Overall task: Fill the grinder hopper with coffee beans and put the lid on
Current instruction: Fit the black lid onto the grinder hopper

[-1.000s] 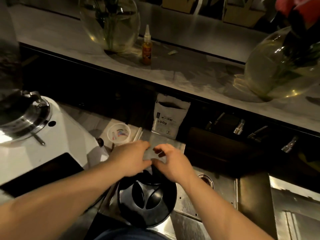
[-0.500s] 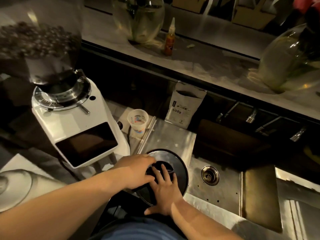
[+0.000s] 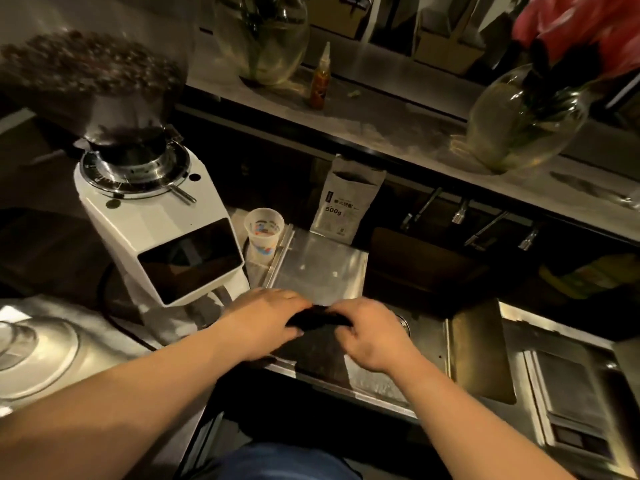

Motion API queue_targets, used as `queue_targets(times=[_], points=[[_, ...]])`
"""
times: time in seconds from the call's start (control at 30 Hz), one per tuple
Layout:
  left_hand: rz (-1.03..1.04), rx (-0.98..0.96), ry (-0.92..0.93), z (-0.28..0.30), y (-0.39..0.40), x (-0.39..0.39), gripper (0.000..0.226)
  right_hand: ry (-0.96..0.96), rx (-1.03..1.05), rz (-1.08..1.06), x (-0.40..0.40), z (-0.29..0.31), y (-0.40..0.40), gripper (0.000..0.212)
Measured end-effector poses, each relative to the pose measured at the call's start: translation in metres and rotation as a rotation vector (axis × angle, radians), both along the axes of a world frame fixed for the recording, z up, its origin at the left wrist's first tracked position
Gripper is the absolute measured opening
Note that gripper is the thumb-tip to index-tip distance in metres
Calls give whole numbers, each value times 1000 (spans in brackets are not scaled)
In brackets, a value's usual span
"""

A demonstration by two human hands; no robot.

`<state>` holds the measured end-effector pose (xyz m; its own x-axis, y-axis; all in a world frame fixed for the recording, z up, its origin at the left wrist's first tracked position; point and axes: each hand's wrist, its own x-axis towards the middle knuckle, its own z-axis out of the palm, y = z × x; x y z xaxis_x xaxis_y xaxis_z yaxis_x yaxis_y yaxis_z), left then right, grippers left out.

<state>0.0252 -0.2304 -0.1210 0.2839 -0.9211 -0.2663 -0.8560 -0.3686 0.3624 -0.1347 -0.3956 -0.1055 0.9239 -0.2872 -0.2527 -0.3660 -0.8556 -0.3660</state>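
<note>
The hopper [image 3: 93,81] stands on the white grinder [image 3: 156,230] at the left end of the steel counter [image 3: 377,379], a clear, stiff cone already heaped with coffee beans [image 3: 86,64] and with no cover on its mouth. Just right of the grinder's base sit a small printed cup [image 3: 264,232] and, behind it against the back ledge, a pale bean bag [image 3: 348,202] marked 500g.

At the counter's front edge the left hand [image 3: 266,322] is curled over the left end of a dark object, which I take to be the lid [image 3: 318,318]; its fingers wrap the top and the thumb is hidden beneath. The right hand [image 3: 372,336] closes on the other end in the same way. Blur hides the lid's outline, so how far it is off the counter cannot be told.

The lid is probably light, rigid plastic, smooth enough to slip, so holding it by opposite rims suits it. The hopper looks top-heavy and brittle; the lid should be set down level and pressed gently, not pushed sideways. Farther right lie a drain [image 3: 403,323] and a flat metal tray [image 3: 479,351].
</note>
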Motion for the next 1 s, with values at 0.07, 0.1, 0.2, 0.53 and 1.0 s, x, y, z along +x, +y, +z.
queue_targets(times=[0.07,0.1,0.2,0.53,1.0], points=[[107,-104,129,17,0,1,28,-55,77,-103,-5,26,-7,38],[140,-163,199,25,1,0,21,-100,110,-141,-9,39,-10,36],[179,-382,330,53,2,-3,13,-313,98,-153,-18,72,-18,43],[268,-1020,549,196,24,3,34,-882,381,-360,13,152,-18,82],[95,-1015,-631,313,132,59,115,-1156,477,29,148,321,41,71]])
